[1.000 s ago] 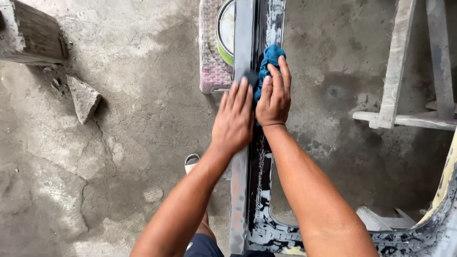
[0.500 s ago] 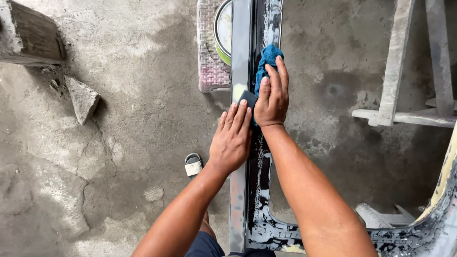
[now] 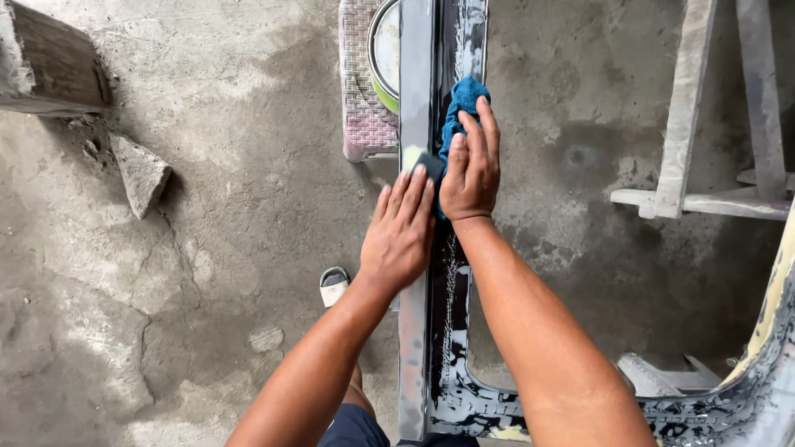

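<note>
Two bare hands lay side by side on a long dark panel that ran from the near edge of the scene to the far edge, its black surface streaked with white residue and its left strip grey. A blue cloth sat on the panel directly under the right hand, bunched so that its far end stuck out beyond the fingertips while the rest was hidden beneath the palm. The right hand was pressed down on the cloth with the fingers laid nearly straight over it, holding it flat against the panel rather than clenching it in a fist. Just left of it, touching or almost touching it, the left hand rested open and flat on the grey strip, fingers together and pointing far, gripping nothing. At its fingertips a small dark block lay on the panel beside a pale yellow patch; whether the fingers touched the block could not be told. Farther off and left of the panel, a pink woven basket stood on the concrete floor, and a round green-rimmed tin sat in it, partly hidden by the panel. A sandalled foot showed on the floor near the left forearm. A stone chunk lay far to the left near a wooden block, and a pale wooden frame stood at the right.
</note>
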